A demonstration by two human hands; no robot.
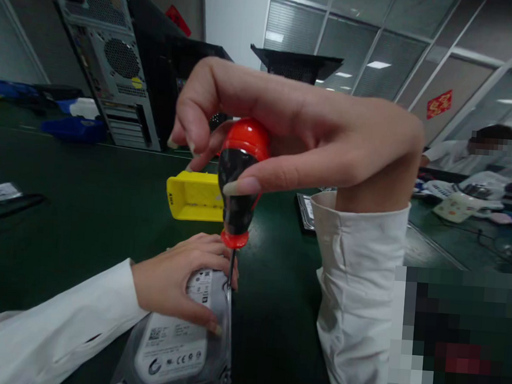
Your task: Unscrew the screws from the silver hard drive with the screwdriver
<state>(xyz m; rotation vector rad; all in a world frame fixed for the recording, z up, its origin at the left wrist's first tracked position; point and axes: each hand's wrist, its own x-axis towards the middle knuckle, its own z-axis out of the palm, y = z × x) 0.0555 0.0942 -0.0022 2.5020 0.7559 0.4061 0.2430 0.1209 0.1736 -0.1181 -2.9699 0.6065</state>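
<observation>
A silver hard drive (pixel 175 347) with a white label lies on the dark green table, close to me. My left hand (pixel 177 277) grips it, thumb across the label and fingers over the far end. Above the drive, my right hand (pixel 317 126) is closed around the red and black handle of a screwdriver (pixel 236 217). The screwdriver stands nearly upright, its tip at the drive's right edge near the far corner. Whether the tip sits in a screw is too small to tell.
Behind the screwdriver stands a yellow plastic bin (pixel 194 198). Another hard drive (pixel 306 213) lies beside my right cuff. An open computer case (pixel 128 66) and a blue bin (pixel 74 129) are at the back left. A person (pixel 455 156) sits at the far right.
</observation>
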